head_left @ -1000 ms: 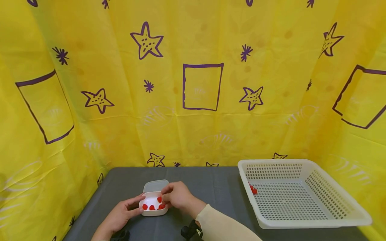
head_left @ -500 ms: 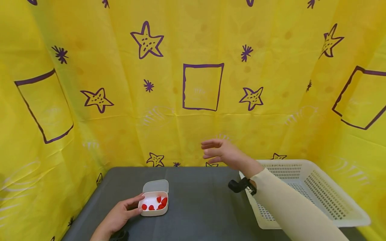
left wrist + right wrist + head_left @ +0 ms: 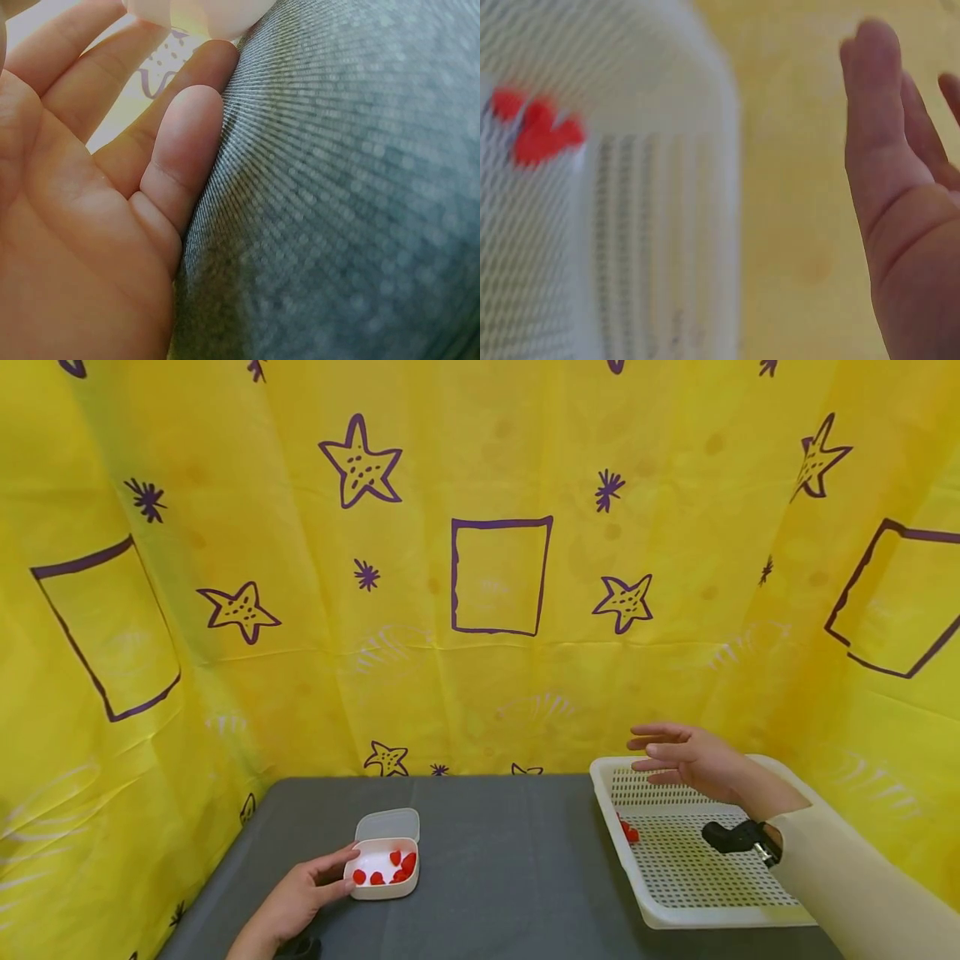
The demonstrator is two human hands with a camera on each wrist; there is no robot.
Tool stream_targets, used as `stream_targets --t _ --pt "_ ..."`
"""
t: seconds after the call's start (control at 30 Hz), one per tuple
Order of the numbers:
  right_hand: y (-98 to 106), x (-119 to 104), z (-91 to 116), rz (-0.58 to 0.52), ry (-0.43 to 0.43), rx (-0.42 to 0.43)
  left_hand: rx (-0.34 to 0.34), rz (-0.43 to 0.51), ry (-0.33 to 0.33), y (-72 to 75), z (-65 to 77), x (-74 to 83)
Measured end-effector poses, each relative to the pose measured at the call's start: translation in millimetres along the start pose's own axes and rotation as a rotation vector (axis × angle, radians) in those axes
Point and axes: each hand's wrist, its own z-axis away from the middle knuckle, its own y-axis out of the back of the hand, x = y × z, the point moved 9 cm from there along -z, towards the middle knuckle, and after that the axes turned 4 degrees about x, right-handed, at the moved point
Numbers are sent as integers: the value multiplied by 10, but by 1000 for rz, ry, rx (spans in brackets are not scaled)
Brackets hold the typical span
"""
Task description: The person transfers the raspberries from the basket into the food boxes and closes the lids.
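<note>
Box (image 3: 378, 893), small and cream-coloured, is pinched at its left end by the left hand (image 3: 306, 889): thumb laid at the near corner, finger at the far one. By this hold, it seems, the box is steadied on the dark table (image 3: 487, 860) while its mouth is left free from above. In the left wrist view, only a pale part of it is caught, at the fingertips.

Loose red pieces (image 3: 395, 857) are contained in the box, just right of the grip; one is found close to the thumb, more are gathered toward the opposite end. A grey lid (image 3: 388, 824) is laid just beyond the box — perhaps so placed that the mouth is not covered. Whether it is hinged cannot be told.

Well to the right of the grip, a white basket (image 3: 723, 917) is set on the same table. A red cluster (image 3: 632, 836) is lodged by its left wall, the side nearest the gripped box. The right hand (image 3: 697, 760) is raised over the basket's far part, fingers extended, slightly parted; nothing is seen to be grasped. Such height is presumably needed for the rim to be cleared — no red piece is touched there.
</note>
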Motion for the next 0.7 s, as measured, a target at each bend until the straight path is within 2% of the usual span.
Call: stream_targets --t 0.2,0.4,0.57,0.7 --pt "211 390 159 27 -101 -16 1 4 -1 -2 1 8" --pt "181 675 197 91 -168 -68 8 10 4 -3 5 7" --pt "130 891 143 212 -241 -50 15 14 5 4 9 5" --pt "118 1046 77 246 -266 -26 7 22 -3 -4 3 4"
